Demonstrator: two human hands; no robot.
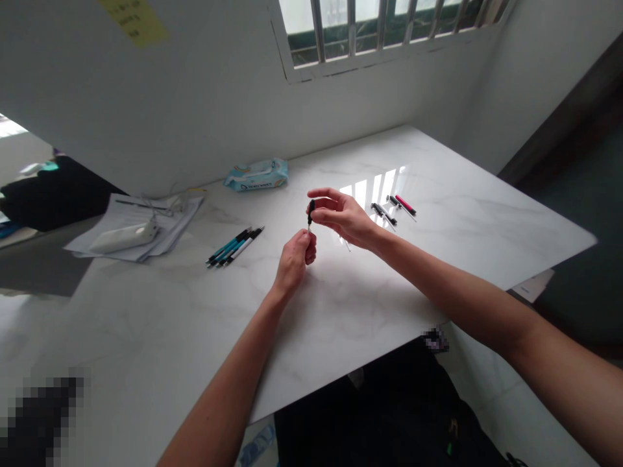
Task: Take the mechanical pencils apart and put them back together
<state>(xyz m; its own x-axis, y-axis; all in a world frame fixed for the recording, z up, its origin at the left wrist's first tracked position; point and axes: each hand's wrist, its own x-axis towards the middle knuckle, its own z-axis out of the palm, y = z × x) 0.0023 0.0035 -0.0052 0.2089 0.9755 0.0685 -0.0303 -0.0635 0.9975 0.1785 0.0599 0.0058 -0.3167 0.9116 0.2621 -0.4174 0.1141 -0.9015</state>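
Observation:
My left hand [293,257] is closed in a fist around the lower part of a pen, so that part is hidden. Above the fist rises the pen's black section [311,211], upright, with a short pale bit at the thumb. My right hand [343,215] pinches this black section between thumb and fingers, its other fingers stretched out. A thin white refill [345,244] lies on the table below the right wrist. Further right are separate pen parts: a red barrel [405,205], a grey-white barrel [384,214] and small black pieces.
Several blue and white pens [235,248] lie together left of my hands. A pack of wipes [257,175] rests near the wall. Papers [170,243] with a white power strip [125,237] are at the left. The marble-patterned table [365,311] ends near my lap.

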